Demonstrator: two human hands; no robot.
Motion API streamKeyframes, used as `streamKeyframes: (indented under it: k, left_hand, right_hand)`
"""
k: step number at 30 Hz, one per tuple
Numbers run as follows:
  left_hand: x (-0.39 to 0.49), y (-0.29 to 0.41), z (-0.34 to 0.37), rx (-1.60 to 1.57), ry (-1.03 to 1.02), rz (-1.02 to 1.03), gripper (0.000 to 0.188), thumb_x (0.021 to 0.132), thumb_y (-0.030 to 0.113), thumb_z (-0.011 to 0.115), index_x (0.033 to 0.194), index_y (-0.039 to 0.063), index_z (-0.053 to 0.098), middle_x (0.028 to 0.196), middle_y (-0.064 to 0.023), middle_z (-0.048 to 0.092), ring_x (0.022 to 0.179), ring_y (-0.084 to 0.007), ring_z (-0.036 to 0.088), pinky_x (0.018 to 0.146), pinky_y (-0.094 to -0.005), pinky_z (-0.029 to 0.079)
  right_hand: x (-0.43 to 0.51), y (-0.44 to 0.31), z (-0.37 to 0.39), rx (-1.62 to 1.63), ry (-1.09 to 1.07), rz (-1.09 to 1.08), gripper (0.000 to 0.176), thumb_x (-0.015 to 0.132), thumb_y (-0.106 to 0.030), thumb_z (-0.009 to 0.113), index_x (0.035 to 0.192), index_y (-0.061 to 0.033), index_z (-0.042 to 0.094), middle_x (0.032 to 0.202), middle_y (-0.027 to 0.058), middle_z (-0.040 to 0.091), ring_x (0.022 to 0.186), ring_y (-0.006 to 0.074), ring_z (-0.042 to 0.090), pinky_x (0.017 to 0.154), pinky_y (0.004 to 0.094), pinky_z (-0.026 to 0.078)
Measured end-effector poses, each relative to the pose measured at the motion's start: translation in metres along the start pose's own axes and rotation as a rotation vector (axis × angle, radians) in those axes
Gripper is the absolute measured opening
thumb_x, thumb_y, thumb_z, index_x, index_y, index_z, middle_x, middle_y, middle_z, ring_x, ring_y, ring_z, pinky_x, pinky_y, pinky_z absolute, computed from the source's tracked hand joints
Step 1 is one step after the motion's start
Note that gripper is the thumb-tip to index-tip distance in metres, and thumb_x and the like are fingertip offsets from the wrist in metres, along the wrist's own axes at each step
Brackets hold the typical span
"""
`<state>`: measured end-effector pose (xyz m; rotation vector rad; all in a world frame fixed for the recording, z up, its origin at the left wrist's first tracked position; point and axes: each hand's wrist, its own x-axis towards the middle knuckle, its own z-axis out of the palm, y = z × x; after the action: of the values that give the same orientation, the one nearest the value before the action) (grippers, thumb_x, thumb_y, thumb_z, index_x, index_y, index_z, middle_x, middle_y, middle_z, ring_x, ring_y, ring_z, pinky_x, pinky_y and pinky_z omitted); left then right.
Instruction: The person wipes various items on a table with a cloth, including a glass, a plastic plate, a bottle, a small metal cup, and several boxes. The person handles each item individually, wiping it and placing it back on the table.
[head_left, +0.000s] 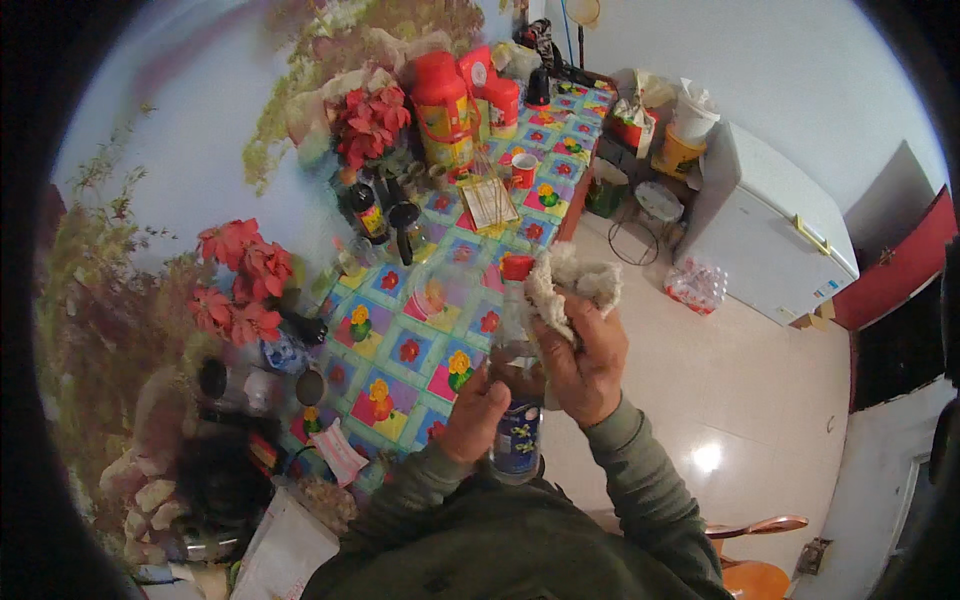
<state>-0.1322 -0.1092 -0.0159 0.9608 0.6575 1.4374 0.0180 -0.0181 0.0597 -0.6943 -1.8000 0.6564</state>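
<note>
A clear bottle (515, 442) with a red cap and a dark blue label stands roughly upright in front of my body, near the table's edge. My left hand (477, 417) is closed around the bottle's middle from the left. A crumpled whitish cloth (555, 292) is gripped in my right hand (589, 364), and it touches or lies close beside the bottle's neck and red cap (517, 267). Part of the bottle is hidden behind my fingers. Both forearms are in green sleeves.
A table with a flowered cloth (409, 349) runs along the left wall. On it stand a red thermos (442, 112), a red-and-white cup (523, 171), dark bottles (367, 213) and artificial red flowers (251, 274). A white chest freezer (765, 225), wrapped bottles (695, 285) and a wooden chair (754, 579) are at the right.
</note>
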Motion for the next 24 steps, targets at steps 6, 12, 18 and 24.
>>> streamKeyframes:
  k: [6, 12, 18, 24]
  left_hand:
    - [0.02, 0.016, 0.002, -0.008, 0.103, 0.013, 0.06, 0.111, 0.045, 0.047, 0.151, 0.0, 0.044, 0.141, -0.0091, 0.058, 0.127, -0.0186, 0.056, 0.108, -0.0347, 0.045]
    - [0.019, 0.004, 0.015, -0.045, 0.016, -0.04, 0.064, 0.112, 0.046, 0.044, 0.157, 0.003, 0.035, 0.148, -0.0093, 0.051, 0.132, -0.0169, 0.051, 0.113, -0.0347, 0.04]
    - [0.008, 0.013, 0.034, -0.233, -0.01, -0.185, 0.073, 0.109, 0.048, 0.05, 0.161, 0.003, 0.028, 0.154, -0.0087, 0.047, 0.139, -0.0189, 0.047, 0.116, -0.0363, 0.038]
    - [0.01, 0.013, 0.015, -0.072, -0.002, -0.058, 0.075, 0.106, 0.053, 0.055, 0.157, 0.003, 0.034, 0.145, -0.009, 0.054, 0.132, -0.0183, 0.053, 0.112, -0.036, 0.042]
  right_hand:
    - [-0.09, -0.004, 0.004, -0.163, -0.042, -0.241, 0.048, 0.076, -0.004, 0.078, 0.122, -0.0082, 0.069, 0.116, 0.0203, 0.069, 0.099, 0.041, 0.07, 0.085, 0.0471, 0.057]
    - [-0.086, 0.003, -0.011, -0.309, 0.028, -0.13, 0.037, 0.083, -0.01, 0.074, 0.119, -0.002, 0.069, 0.111, 0.0222, 0.071, 0.101, 0.0391, 0.071, 0.088, 0.0464, 0.056]
    - [-0.026, -0.011, -0.021, -0.24, 0.129, -0.088, 0.038, 0.085, -0.004, 0.07, 0.122, 0.0, 0.069, 0.111, 0.0225, 0.07, 0.102, 0.0424, 0.068, 0.089, 0.0452, 0.053]
    - [-0.127, -0.015, -0.007, -0.271, -0.007, -0.169, 0.04, 0.077, -0.009, 0.071, 0.117, -0.008, 0.071, 0.109, 0.0203, 0.068, 0.096, 0.0418, 0.066, 0.085, 0.0495, 0.055]
